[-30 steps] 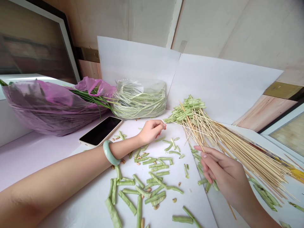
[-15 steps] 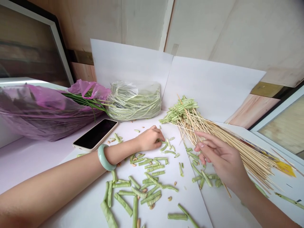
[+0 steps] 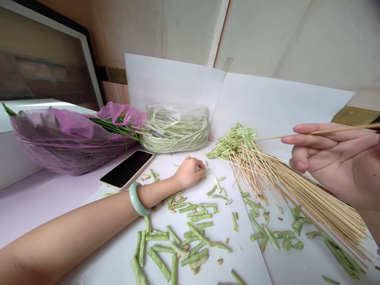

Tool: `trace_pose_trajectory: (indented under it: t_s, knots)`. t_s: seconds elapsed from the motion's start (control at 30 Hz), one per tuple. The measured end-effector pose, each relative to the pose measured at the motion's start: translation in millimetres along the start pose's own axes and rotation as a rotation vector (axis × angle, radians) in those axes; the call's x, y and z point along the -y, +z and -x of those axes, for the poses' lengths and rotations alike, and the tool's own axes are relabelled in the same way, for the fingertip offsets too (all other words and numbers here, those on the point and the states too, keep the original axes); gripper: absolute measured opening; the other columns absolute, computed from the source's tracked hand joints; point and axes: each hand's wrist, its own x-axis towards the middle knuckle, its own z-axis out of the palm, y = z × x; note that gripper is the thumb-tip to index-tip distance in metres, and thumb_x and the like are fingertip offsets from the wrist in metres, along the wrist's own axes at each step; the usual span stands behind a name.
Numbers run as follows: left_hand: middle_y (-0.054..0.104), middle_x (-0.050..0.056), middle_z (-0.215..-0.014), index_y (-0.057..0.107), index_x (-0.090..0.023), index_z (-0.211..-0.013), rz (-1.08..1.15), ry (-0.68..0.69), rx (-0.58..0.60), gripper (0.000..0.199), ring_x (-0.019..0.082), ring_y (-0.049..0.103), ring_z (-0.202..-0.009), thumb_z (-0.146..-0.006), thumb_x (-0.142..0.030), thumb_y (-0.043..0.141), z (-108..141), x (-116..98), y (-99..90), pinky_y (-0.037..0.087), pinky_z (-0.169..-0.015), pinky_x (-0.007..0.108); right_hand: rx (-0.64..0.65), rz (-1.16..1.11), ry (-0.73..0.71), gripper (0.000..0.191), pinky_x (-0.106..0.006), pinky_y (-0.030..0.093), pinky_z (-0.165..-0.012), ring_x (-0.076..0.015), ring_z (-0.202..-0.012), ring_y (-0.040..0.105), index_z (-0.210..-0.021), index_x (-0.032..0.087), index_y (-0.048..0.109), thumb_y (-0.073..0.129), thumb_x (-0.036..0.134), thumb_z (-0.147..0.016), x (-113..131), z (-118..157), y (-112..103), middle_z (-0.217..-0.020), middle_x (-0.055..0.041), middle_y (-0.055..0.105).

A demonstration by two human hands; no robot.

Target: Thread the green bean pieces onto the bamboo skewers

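My left hand, with a pale green bangle on the wrist, rests on the white paper. Its thumb and fingers pinch a short green bean piece. Raised at the right, my right hand has a bamboo skewer between its fingers. The skewer's far end reaches the heap of bean-loaded skewers, where bean pieces sit at its tip; whether they are threaded on it I cannot tell. Under it lies a bundle of skewers, their loaded ends pointing away.
Cut bean pieces and loose seeds are scattered over the paper. Further bean bits lie right of the paper's edge. At the back left are a phone, a purple bag of greens and a clear bag of long beans.
My right hand has risen and moved right, and its skewer now points at the bean heap. My left hand has picked up a bean piece. The view has shifted a little.
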Motion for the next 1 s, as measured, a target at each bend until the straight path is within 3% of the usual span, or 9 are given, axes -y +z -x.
trace_pose_trajectory:
  t_s: [0.13,0.2,0.47,0.6,0.83,1.0]
  knots:
    - [0.071,0.008,-0.086,0.070,-0.015,-0.081,0.040,-0.104,-0.044,0.022,0.023,0.059,-0.081,-0.074,-0.017,0.049,-1,0,-1.5,0.044,-0.075,0.033,-0.088,0.109,-0.043,0.020,-0.027,0.037,-0.041,-0.0103,-0.044,0.047,-0.081,0.024,0.071,0.073,0.041,-0.071,1,-8,-2,-0.072,-0.0044,0.064]
    - [0.071,0.008,-0.087,0.070,-0.014,-0.082,0.051,-0.124,-0.054,0.023,0.023,0.059,-0.081,-0.074,-0.018,0.049,-2,-1,-1.2,0.044,-0.076,0.033,-0.120,0.099,-0.047,0.013,-0.025,0.035,-0.040,-0.0074,-0.040,0.041,-0.079,0.024,0.070,0.074,0.034,-0.071,1,-8,5,-0.060,-0.0014,0.058]
    - [0.070,0.007,-0.088,0.070,-0.016,-0.081,0.068,-0.120,-0.053,0.021,0.024,0.057,-0.087,-0.075,-0.021,0.050,-2,-3,0.0,0.042,-0.080,0.034,0.059,0.031,0.187,0.023,-0.021,0.034,-0.034,-0.0083,-0.035,0.044,-0.076,0.023,0.070,0.070,0.046,-0.071,-6,3,44,-0.050,0.0003,0.055]
    - [0.069,0.007,-0.087,0.069,-0.016,-0.079,0.098,-0.109,-0.047,0.020,0.024,0.056,-0.087,-0.075,-0.019,0.050,-2,-3,0.7,0.042,-0.081,0.034,0.135,0.092,0.249,0.027,-0.019,0.035,-0.031,-0.0095,-0.038,0.046,-0.076,0.018,0.068,0.071,0.045,-0.070,-15,5,47,-0.049,0.0001,0.054]
    - [0.065,0.005,-0.093,0.066,-0.017,-0.084,0.221,-0.092,-0.098,0.020,0.020,0.055,-0.087,-0.070,-0.013,0.051,-1,-4,-0.1,0.043,-0.078,0.031,0.205,0.434,0.300,0.032,-0.017,0.026,-0.032,-0.0071,-0.039,0.038,-0.075,0.016,0.068,0.068,0.047,-0.070,-36,6,55,-0.047,0.0023,0.046]
    - [0.061,0.003,-0.085,0.061,-0.016,-0.079,0.407,-0.062,-0.107,0.015,0.015,0.053,-0.078,-0.067,-0.010,0.055,-1,-4,1.8,0.043,-0.076,0.029,0.293,0.424,0.291,0.031,-0.020,0.037,-0.044,-0.0093,-0.051,0.046,-0.074,0.016,0.068,0.067,0.047,-0.072,-46,3,56,-0.058,-0.0003,0.054]
